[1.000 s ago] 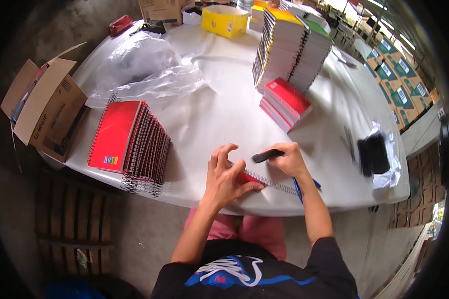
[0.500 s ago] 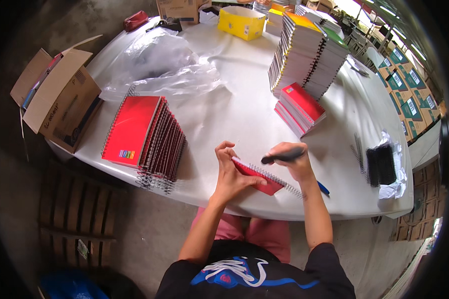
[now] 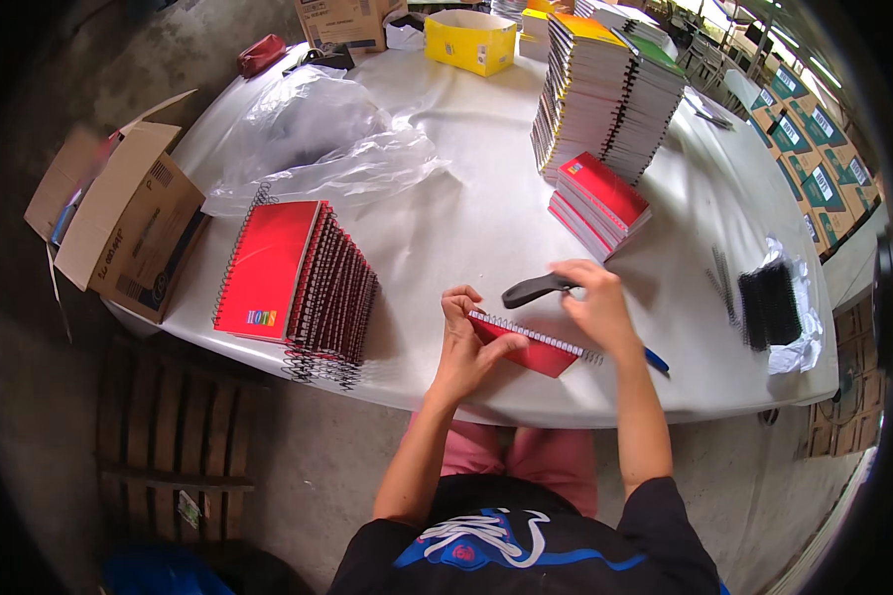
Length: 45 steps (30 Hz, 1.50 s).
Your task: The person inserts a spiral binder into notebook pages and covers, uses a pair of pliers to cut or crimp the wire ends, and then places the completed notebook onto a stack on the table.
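Note:
My left hand [image 3: 463,349] grips a small red notebook [image 3: 543,359] near the table's front edge, its thumb across the cover. A metal spiral coil [image 3: 528,331] runs through the holes along the notebook's upper edge, and a short length sticks out past the right end. Above the coil, my right hand [image 3: 602,309] is closed around a black tool with a rounded, elongated body [image 3: 534,290]; its exact kind I cannot make out. The tool looks apart from the coil. Just right of my right wrist, a blue pen-like object [image 3: 656,361] lies on the table.
Left stands a stack of red spiral notebooks [image 3: 268,268], beside an open cardboard box [image 3: 144,233] and clear plastic [image 3: 318,139]. Unbound red booklets [image 3: 605,190] lie before tall notebook piles [image 3: 585,99]. Black coils [image 3: 769,305] rest on white paper at right. A yellow box [image 3: 471,43] is at the back.
The coil's loose end past the notebook's right side is now shorter. My right hand has lifted slightly away from the coil with the black tool. The whole view has shifted a little.

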Tool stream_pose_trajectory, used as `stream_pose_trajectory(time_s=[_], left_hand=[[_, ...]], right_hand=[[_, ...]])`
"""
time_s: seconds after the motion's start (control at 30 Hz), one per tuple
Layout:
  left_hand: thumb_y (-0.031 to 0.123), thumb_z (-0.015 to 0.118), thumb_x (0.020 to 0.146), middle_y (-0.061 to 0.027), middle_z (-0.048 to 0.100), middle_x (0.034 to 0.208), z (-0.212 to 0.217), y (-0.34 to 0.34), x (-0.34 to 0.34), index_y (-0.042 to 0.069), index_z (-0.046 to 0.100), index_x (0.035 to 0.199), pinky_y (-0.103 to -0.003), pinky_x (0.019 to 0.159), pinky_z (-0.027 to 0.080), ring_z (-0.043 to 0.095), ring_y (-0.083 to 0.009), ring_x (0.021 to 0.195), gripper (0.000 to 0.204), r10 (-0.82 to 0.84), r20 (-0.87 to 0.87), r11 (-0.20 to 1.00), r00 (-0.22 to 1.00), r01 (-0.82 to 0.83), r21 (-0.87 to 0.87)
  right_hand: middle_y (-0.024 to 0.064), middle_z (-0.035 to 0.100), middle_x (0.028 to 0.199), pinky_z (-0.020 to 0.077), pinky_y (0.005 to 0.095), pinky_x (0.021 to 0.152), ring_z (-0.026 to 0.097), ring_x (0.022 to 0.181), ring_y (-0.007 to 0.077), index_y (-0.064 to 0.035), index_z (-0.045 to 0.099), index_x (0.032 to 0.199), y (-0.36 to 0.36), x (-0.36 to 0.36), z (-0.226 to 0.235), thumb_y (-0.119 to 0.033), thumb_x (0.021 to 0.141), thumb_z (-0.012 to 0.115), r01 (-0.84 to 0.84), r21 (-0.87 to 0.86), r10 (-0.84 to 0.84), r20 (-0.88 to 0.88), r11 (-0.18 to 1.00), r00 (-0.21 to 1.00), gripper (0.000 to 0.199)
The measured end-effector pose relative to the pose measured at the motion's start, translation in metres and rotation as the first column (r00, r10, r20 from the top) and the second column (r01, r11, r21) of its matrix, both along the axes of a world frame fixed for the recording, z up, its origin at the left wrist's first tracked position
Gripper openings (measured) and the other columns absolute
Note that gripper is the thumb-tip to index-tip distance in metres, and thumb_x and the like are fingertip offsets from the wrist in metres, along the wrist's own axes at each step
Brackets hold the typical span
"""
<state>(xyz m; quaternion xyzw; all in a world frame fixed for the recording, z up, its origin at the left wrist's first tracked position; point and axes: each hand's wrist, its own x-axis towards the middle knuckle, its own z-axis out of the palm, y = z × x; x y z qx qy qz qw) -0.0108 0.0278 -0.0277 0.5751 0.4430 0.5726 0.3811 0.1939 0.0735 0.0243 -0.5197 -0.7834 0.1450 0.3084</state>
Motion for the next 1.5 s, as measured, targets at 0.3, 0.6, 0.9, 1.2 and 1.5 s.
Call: stream_pose_trajectory(time_s=[0.3, 0.6, 0.9, 1.2, 1.5], left_hand=[[-0.002, 0.073, 0.074, -0.004, 0.064, 0.088, 0.026, -0.022, 0.001, 0.0, 0.063, 0.101, -0.022, 0.073, 0.048, 0.058, -0.0091, 0.079, 0.028, 0.091, 0.502, 0.979, 0.86, 0.014, -0.201], [-0.002, 0.076, 0.072, -0.0058, 0.068, 0.083, 0.061, -0.039, 0.015, 0.003, 0.054, 0.124, -0.02, 0.061, 0.042, 0.057, -0.0074, 0.068, 0.056, 0.321, 0.018, 0.928, 0.947, -0.318, 0.193], [-0.014, 0.07, 0.067, -0.0076, 0.07, 0.087, 0.051, -0.04, 0.002, 0.001, 0.068, 0.096, -0.026, 0.073, 0.049, 0.06, -0.0143, 0.078, 0.033, 0.302, -0.036, 0.904, 0.953, -0.274, 0.328], [-0.01, 0.073, 0.068, -0.008, 0.07, 0.083, 0.053, -0.044, 0.004, 0.001, 0.066, 0.096, -0.022, 0.068, 0.045, 0.059, -0.012, 0.075, 0.031, 0.304, -0.116, 0.882, 0.946, -0.233, 0.41], [0.001, 0.071, 0.079, 0.0015, 0.049, 0.089, 0.076, -0.043, -0.003, 0.0, 0.054, 0.114, -0.018, 0.068, 0.045, 0.049, -0.0044, 0.074, 0.039, 0.261, 0.471, 0.944, 0.843, -0.326, 0.06]], right_hand=[[0.0115, 0.043, 0.132, 0.0282, 0.0535, 0.098, 0.037, 0.123, 0.0332, -0.0125, 0.044, 0.135, -0.133, 0.071, -0.045, -0.033, 0.084, 0.061, 0.445, 0.06, -0.416, 0.485, 0.893, 0.769, 0.058], [0.0122, 0.053, 0.111, 0.0377, 0.04, 0.089, 0.052, 0.102, 0.0289, -0.0143, 0.06, 0.12, -0.135, -0.031, 0.051, -0.023, 0.088, 0.059, 0.122, 0.107, -0.108, -0.129, 0.987, 0.986, 0.034], [0.0102, 0.054, 0.112, 0.0326, 0.0431, 0.09, 0.05, 0.104, 0.0279, -0.0194, 0.061, 0.119, -0.127, -0.052, 0.058, -0.027, 0.086, 0.06, 0.017, 0.092, -0.009, -0.078, 0.996, 0.997, 0.034], [0.0075, 0.06, 0.098, 0.0484, 0.033, 0.072, 0.06, 0.085, 0.0198, -0.0045, 0.054, 0.122, -0.13, -0.04, 0.032, -0.028, 0.096, 0.048, -0.637, -0.504, -0.316, -0.863, 0.583, 0.394, 0.036], [0.0154, 0.047, 0.127, 0.0317, 0.0417, 0.101, 0.043, 0.119, 0.0327, -0.0135, 0.052, 0.127, -0.117, 0.027, -0.003, -0.03, 0.092, 0.051, 0.531, -0.09, -0.461, 0.388, 0.843, 0.798, 0.039]])
